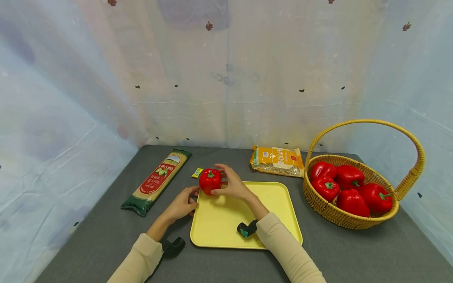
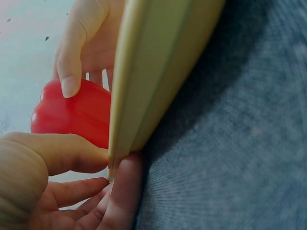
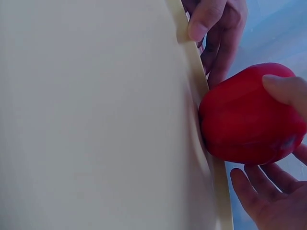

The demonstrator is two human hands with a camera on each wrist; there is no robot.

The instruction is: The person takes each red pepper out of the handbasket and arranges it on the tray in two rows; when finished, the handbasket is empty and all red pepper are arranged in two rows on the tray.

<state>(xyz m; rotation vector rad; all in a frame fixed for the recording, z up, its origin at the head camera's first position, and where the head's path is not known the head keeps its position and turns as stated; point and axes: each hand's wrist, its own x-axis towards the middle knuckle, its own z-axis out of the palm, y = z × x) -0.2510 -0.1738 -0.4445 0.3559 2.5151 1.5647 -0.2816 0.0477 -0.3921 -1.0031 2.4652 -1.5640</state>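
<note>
A red bell pepper (image 1: 210, 181) with a green stem sits at the far left corner of a yellow tray (image 1: 247, 220), against its rim. My right hand (image 1: 231, 184) holds the pepper from its right side, the thumb on the near side and the fingers spread round the far side. In the right wrist view the thumb (image 3: 288, 93) lies on the pepper's skin, with fingertips close to the opposite side. My left hand (image 1: 181, 205) pinches the tray's left rim between thumb and fingers, just nearer to me than the pepper.
On the right stands a wicker basket (image 1: 318, 204) with a tall handle, holding several red bell peppers (image 1: 352, 202). An orange food packet (image 1: 277, 161) lies behind the tray. To the left are a long pasta packet (image 1: 161, 177) and a small yellow packet (image 1: 197, 173).
</note>
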